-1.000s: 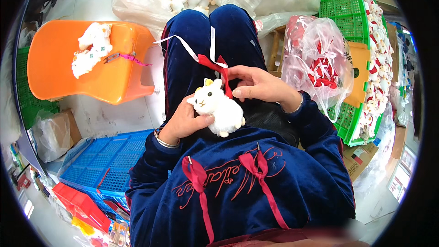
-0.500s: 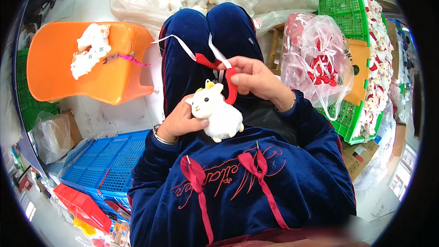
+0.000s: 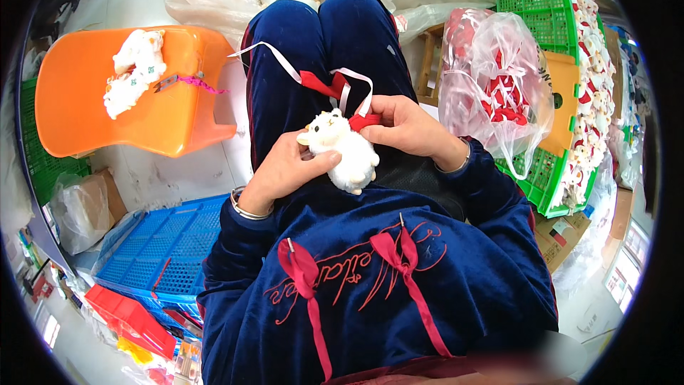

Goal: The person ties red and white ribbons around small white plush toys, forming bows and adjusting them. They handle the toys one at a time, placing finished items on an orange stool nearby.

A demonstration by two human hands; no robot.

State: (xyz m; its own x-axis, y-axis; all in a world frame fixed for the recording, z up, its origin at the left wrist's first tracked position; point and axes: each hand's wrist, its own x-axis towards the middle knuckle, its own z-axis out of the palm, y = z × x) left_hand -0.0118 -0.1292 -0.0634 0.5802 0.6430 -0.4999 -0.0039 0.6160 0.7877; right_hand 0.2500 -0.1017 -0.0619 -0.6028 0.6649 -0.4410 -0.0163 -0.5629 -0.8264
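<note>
Above my lap, my left hand [image 3: 291, 171] is closed around a small white plush sheep [image 3: 350, 162], its head tilted toward the far side. My right hand [image 3: 406, 127] pinches a red fabric strip [image 3: 365, 121] with white ribbon ends [image 3: 360, 77], right beside the sheep's head. More of the red strip [image 3: 317, 84] and a white ribbon lie across my knees. Whether the strip touches the sheep's neck is partly hidden by my right fingers.
On the left, an orange stool [image 3: 71, 93] bears white plush toys [image 3: 135, 71] and small snips [image 3: 167, 83] with a pink wrap. A clear bag [image 3: 491, 78] of red strips stands at right, beside green crates [image 3: 534, 0]. Blue crates [image 3: 167, 242] are at lower left.
The sheep has turned so its face points away from me rather than left. My right hand has come lower and closer to it, bringing the red strip against its head.
</note>
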